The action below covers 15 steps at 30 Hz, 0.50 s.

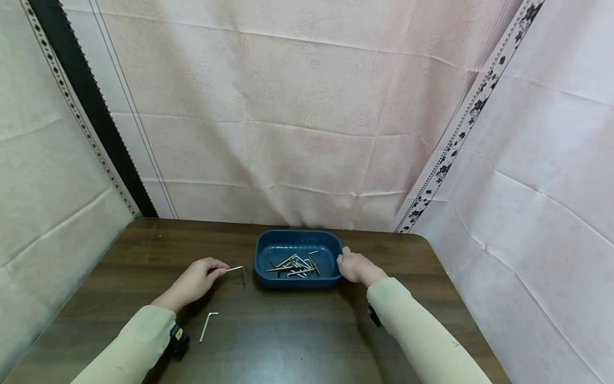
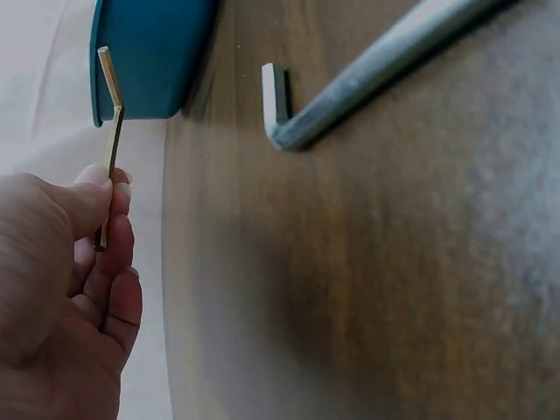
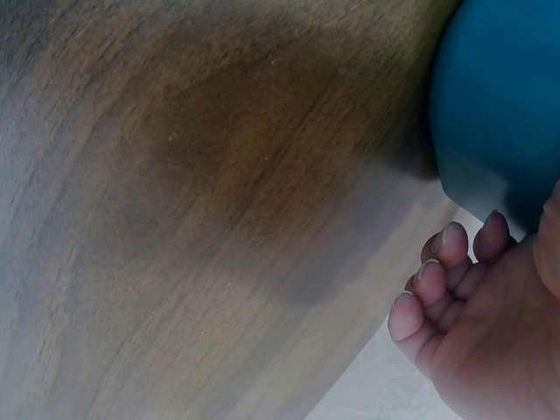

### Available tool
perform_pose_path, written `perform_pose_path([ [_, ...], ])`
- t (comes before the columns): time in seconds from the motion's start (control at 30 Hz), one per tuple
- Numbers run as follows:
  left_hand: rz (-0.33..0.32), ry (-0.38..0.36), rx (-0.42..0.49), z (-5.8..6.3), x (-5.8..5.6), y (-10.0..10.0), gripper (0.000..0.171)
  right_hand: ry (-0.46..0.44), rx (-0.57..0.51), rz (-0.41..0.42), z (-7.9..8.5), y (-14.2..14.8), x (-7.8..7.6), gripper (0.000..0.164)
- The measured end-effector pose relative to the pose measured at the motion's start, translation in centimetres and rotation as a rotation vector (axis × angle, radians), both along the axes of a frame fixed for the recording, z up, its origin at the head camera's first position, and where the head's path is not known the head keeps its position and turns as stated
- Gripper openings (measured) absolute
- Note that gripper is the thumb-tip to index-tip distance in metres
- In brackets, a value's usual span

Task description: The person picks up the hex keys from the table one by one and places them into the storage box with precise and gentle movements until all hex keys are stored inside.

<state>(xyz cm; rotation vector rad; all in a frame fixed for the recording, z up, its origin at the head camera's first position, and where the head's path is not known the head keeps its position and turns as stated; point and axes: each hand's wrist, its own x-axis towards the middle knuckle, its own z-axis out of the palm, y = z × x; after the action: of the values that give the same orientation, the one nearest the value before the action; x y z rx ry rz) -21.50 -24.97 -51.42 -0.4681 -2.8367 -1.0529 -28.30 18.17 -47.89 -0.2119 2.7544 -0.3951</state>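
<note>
Between thumb and fingers, my left hand [image 1: 198,281] pinches a gold-coloured hex key [image 2: 114,140] by its long arm, its short bent end pointing away from the hand. This hex key is just left of a blue tray [image 1: 288,285]. At the tray's right end, my right hand [image 1: 358,268] holds the rim and wall with curled fingers; its thumb is mostly cut off in the right wrist view. Inside the tray lies a loose pile of gold, silver and dark hex keys [image 1: 298,266]. A single silver hex key [image 1: 205,326] rests on the table near my left wrist.
The dark brown wooden table [image 1: 278,341] has a rounded far right corner. Pale patterned cloth [image 1: 288,117] hangs behind it and along both sides. A black strip [image 1: 96,106] runs down the cloth at the left.
</note>
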Motion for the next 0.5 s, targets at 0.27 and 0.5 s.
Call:
perform_pose_path([
  [0.27, 0.083, 0.003, 0.082, 0.3, -0.1, -0.2, 0.019, 0.004, -0.008, -0.001, 0.0, 0.1, 0.1, 0.056],
  [0.5, 0.109, 0.061, 0.165, 1.2, -0.3, 0.8, 0.021, 0.003, -0.004, 0.005, -0.1, 0.1, -0.1, 0.055],
])
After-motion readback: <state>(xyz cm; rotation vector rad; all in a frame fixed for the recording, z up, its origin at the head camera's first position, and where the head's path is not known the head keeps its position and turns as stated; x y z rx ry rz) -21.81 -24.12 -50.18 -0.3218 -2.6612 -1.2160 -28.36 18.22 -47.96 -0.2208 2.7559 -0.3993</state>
